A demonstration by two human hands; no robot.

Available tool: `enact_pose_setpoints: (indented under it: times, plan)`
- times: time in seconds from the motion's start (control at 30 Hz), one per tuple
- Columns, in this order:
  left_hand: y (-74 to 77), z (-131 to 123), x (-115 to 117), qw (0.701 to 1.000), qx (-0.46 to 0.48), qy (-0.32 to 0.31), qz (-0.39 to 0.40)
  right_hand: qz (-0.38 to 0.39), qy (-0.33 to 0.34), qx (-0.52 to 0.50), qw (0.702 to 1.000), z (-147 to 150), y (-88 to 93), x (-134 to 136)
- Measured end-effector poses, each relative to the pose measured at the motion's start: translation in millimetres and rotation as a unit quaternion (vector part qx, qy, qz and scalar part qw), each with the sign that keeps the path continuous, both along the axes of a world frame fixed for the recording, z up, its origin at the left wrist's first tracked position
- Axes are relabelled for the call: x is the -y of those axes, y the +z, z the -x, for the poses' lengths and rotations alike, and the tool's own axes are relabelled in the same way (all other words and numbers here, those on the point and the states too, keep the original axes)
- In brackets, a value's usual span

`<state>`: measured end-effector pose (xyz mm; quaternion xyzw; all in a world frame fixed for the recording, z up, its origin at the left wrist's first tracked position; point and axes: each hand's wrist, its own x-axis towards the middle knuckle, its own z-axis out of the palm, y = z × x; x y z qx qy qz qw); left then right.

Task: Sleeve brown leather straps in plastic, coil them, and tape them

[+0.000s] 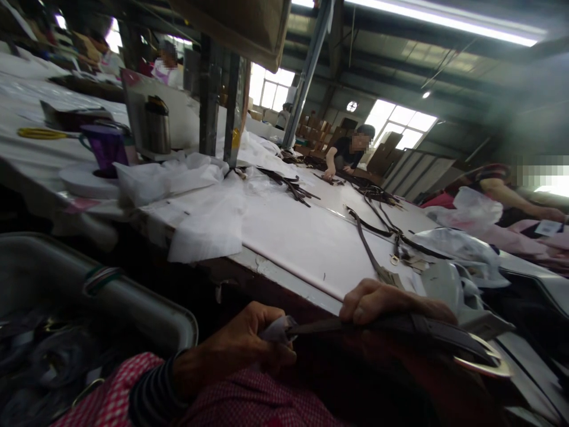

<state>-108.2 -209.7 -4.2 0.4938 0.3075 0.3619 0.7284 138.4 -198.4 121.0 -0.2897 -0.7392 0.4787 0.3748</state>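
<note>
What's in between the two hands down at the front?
In the head view, a stretch of dark strap spans from the left hand to the right hand, with a pale crumpled scrap at its left end.

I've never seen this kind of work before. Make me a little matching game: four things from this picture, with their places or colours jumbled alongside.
Things:
1. Whitish wrap
2. Dark strap
3. Large buckle
4. Purple jug

Places or colours:
A. Left of the steel flask, in the picture's upper left
B. Gold-coloured, at the lower right
C. Pinched in the left hand
D. Under the curled fingers of the right hand

Right pairs: 1-C, 2-D, 3-B, 4-A.
</note>
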Motion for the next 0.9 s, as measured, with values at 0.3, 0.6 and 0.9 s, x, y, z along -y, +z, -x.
enact_pose_setpoints:
  times: [0.3, 0.6, 0.9]
  plan:
    - [8.4, -7, 1, 0.988, -0.102, 0.076, -0.083, 0.088, -0.061, 0.025, 0.994, 22, -18.0, -1]
    - [36.4, -27, -19, 0.996, -0.023, -0.017, -0.081, 0.035, 0.006, 0.015, 0.999, 30, -0.6, -5]
    - [47.8, -25, -34, 0.986, -0.061, 0.074, -0.133, 0.194, 0.022, -0.109, 0.975, -22, -34.2, 4]
